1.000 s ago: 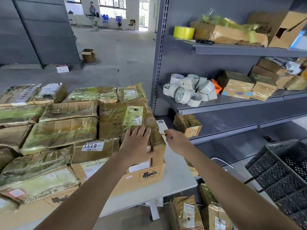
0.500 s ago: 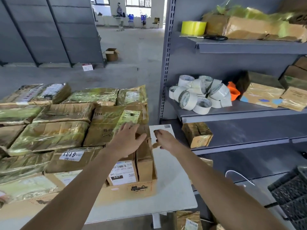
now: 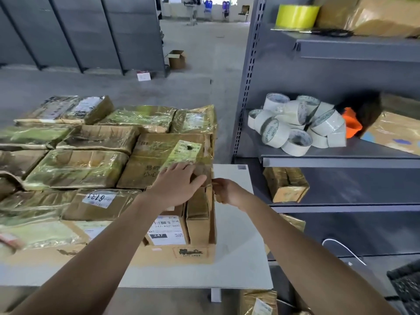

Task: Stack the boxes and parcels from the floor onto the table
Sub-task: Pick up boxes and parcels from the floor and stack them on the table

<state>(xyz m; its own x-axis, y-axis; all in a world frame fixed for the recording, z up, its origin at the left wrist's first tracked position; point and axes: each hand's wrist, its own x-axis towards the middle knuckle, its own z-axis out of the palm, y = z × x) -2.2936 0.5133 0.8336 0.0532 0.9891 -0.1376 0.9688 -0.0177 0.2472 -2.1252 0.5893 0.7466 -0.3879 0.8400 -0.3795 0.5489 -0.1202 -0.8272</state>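
Several taped cardboard parcels cover the white table [image 3: 236, 258]. At their right edge a narrow brown box [image 3: 200, 214] stands beside a box with a white 247 label [image 3: 167, 230], both on a larger flat carton [image 3: 159, 255]. My left hand [image 3: 179, 184] lies flat on top of the narrow box, fingers straight. My right hand [image 3: 227, 192] holds that box's right side, fingers curled against it. Behind it lies a parcel with a yellow-green label [image 3: 168, 155]. A taped parcel [image 3: 259, 303] sits on the floor under the table's right end.
A grey metal shelf unit [image 3: 341, 160] stands right of the table, holding white tape rolls [image 3: 295, 123], a yellow roll [image 3: 296, 15], and taped parcels [image 3: 285, 184]. A black crate [image 3: 406, 287] is at lower right. An open carton [image 3: 176, 59] sits on the far floor.
The view has swung left and down. My left hand slid forward along the narrow box's top and my right hand closed in on its right side.
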